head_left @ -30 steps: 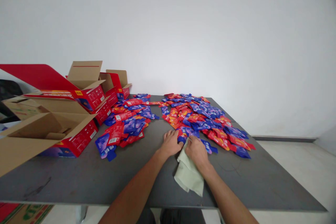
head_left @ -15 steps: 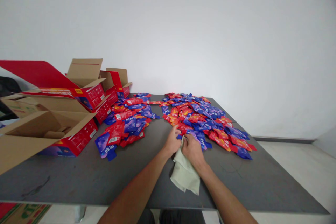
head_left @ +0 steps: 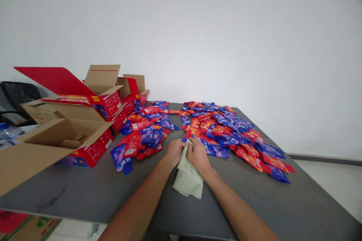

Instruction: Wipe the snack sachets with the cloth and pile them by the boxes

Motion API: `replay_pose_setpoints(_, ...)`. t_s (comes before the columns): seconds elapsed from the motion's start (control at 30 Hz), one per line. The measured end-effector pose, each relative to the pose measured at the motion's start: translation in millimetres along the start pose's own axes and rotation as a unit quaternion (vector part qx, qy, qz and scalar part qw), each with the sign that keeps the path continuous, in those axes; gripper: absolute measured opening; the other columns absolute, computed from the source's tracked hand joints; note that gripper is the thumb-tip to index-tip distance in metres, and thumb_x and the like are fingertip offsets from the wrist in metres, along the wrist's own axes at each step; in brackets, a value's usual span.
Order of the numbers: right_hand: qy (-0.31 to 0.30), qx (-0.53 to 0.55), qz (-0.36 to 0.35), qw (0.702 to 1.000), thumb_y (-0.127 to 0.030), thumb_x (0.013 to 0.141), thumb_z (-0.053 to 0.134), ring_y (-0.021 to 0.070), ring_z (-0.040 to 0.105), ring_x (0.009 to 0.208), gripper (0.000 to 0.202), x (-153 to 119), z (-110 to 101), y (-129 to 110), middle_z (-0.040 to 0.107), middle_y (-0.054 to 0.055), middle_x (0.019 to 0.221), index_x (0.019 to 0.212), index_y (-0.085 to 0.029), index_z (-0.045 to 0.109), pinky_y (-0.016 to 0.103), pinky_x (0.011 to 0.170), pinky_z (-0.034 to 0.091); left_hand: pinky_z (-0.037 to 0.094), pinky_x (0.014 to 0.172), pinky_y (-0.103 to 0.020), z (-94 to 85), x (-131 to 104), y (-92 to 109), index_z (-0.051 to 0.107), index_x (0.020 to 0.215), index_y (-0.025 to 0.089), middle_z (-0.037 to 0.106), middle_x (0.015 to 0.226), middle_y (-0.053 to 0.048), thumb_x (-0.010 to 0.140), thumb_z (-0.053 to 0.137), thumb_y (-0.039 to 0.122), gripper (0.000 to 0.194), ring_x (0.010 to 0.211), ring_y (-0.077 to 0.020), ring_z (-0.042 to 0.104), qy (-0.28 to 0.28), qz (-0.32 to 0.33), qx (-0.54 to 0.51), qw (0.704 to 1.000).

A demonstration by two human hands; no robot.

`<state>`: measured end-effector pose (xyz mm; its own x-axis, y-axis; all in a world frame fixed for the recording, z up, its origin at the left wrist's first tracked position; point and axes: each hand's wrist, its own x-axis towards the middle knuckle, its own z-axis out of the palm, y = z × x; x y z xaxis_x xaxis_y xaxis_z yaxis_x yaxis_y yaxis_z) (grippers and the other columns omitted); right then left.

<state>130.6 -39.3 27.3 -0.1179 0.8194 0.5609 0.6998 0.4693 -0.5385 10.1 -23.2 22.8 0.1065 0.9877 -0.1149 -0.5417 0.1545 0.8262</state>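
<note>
My right hand [head_left: 198, 156] is closed on a pale green cloth [head_left: 189, 180] whose loose end hangs down towards the table's front edge. Beside it, my left hand [head_left: 174, 151] has its fingers bent around a small packet; only a blue corner [head_left: 184, 140] of that packet shows at the fingertips, the rest being covered by the fingers and cloth. Both hands meet just in front of a wide pile of red and blue packets [head_left: 223, 130] on the right half of the table. A second pile of such packets [head_left: 147, 135] lies to the left of my hands.
Open red cardboard boxes [head_left: 97, 147] stand along the left side of the dark grey table [head_left: 96, 192], flaps spread outwards. A black chair [head_left: 21, 96] is behind them at far left. Another carton [head_left: 31, 228] sits below the table's front left edge. A white wall rises behind.
Both hands have shifted left with the cloth, away from the right pile's front. The packet is now more hidden between them. My view has turned slightly left.
</note>
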Motion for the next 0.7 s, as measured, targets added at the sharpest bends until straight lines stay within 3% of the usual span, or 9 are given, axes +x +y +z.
replay_pose_setpoints(0.17,0.005,0.014,0.002,1.0,-0.02,0.094,0.041,0.0245,0.054,0.127,0.034,3.8,5.0,3.2,0.066,0.013,0.123,0.12,-0.014,0.063,0.039,0.109,0.042,0.052,0.085,-0.034,-1.5,-5.5,4.6,0.069,0.111,0.016,0.073,0.096,-0.01,0.073,0.073,0.026,0.041,0.088,-0.0213,0.069,-0.051,-0.009,-0.034,0.998)
replay_pose_setpoints(0.3,0.003,-0.003,0.01,1.0,-0.02,0.093,0.043,0.0253,0.053,0.128,0.034,5.6,0.8,18.4,0.063,0.015,0.129,0.119,-0.013,0.065,0.04,0.11,0.041,0.052,0.084,-0.033,1.3,-6.4,11.3,0.057,0.131,0.021,0.072,0.103,-0.009,0.08,0.07,0.03,0.053,0.086,-0.0181,0.068,-0.043,-0.002,-0.052,0.998)
replay_pose_setpoints(0.5,0.031,-0.014,0.035,0.999,-0.02,0.09,0.048,0.028,0.059,0.112,0.03,9.8,-10.3,38.7,0.063,0.018,0.116,0.108,-0.011,0.07,0.043,0.101,0.047,0.051,0.071,-0.023,-14.5,-0.2,26.7,0.064,0.118,0.017,0.071,0.098,-0.006,0.067,0.07,0.008,0.052,0.078,-0.0127,0.065,-0.038,0.078,-0.05,0.995)
replay_pose_setpoints(0.6,0.074,0.013,0.018,0.997,-0.024,0.091,0.051,0.0271,0.059,0.105,0.027,11.8,-20.9,33.2,0.063,0.015,0.11,0.11,-0.015,0.068,0.043,0.096,0.049,0.051,0.068,-0.023,-13.1,-1.5,24.8,0.065,0.113,0.015,0.071,0.095,-0.007,0.067,0.071,0.01,0.047,0.075,-0.013,0.065,-0.038,0.083,-0.043,0.995)
replay_pose_setpoints(0.7,0.084,0.053,-0.021,0.995,-0.026,0.093,0.051,0.025,0.06,0.099,0.024,10.7,-26.9,19.3,0.063,0.011,0.105,0.113,-0.018,0.063,0.041,0.091,0.05,0.054,0.071,-0.028,-3.7,-6.6,19.3,0.061,0.124,0.019,0.071,0.104,-0.009,0.072,0.071,0.017,0.053,0.081,-0.0173,0.067,-0.054,0.065,-0.045,0.995)
